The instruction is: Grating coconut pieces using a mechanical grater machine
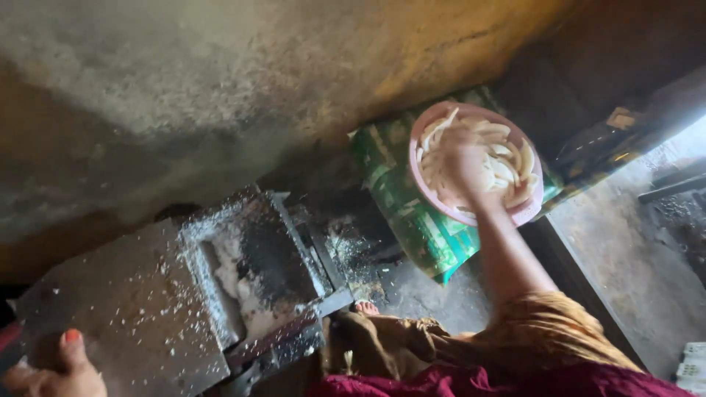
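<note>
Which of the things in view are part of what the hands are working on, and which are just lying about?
In use:
- right hand reaching into the pink bowl of pale strips
- left hand resting on the metal machine, which is dusted with white crumbs

Lying about:
- green sack under the bowl
- dark clutter by the wall

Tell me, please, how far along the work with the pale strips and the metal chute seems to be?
Done, it seems: white crumbs and residue cover the metal chute, so some material has probably gone through. In hand: the right hand is in the pink bowl, on the pale strips, while the left hand rests at the metal plate. Left: the bowl looks well filled, so much probably remains.
</note>
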